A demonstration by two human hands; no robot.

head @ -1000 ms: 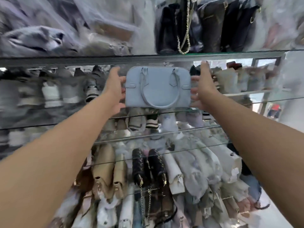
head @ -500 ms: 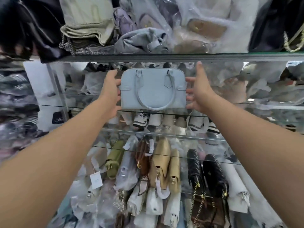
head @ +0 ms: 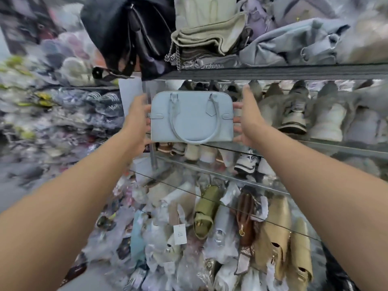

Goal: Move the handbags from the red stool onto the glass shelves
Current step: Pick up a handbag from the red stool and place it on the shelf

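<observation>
Left hand point(head: 137, 120) and right hand point(head: 249, 120) had their fingers point(head: 238, 106) pressed flat on the two ends of the pale blue handbag point(head: 192, 116), a side squeeze only, nothing under its base. The bag was upright at the front edge of the glass shelf point(head: 336, 148), under the upper shelf point(head: 273, 72); couldn't tell if it was resting on the glass. Risk as I read it: releasing early would tip it off onto the bags below, and pushing deeper could shove the sneakers point(head: 294, 114) behind it.
</observation>
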